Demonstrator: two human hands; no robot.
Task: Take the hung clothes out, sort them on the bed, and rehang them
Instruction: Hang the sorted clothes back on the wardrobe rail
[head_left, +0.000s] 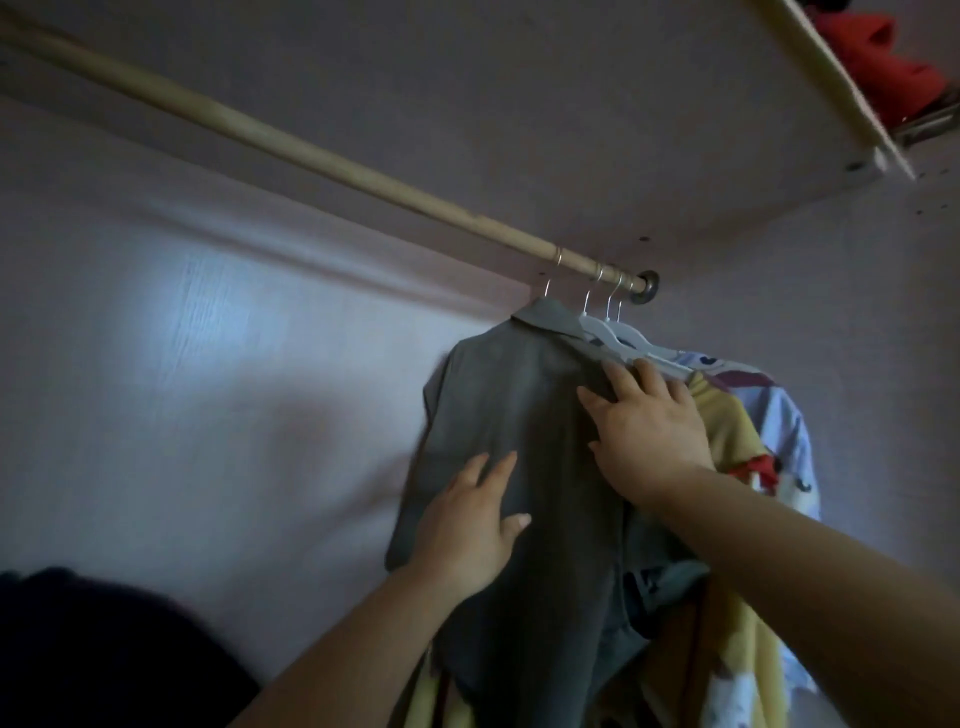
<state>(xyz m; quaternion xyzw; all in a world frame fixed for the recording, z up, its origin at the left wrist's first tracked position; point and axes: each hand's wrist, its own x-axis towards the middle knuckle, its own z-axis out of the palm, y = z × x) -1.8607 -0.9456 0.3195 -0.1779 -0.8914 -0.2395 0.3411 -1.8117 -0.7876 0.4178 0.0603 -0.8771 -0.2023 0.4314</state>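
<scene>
Under wardrobe rod, far right end: grey collared shirt hung on hanger, hook over rod. Behind it, white hangers crowded near rod bracket, carrying yellow garment and pale blue patterned garment. Left hand flat on grey shirt's front, fingers spread, gripping nothing. Right hand laid over shirt's near shoulder, fingers splayed, tips reaching hanger arm; closed grip not evident. Red cloth on shelf above, top right. Dark blurred mass bottom left, unidentifiable.
</scene>
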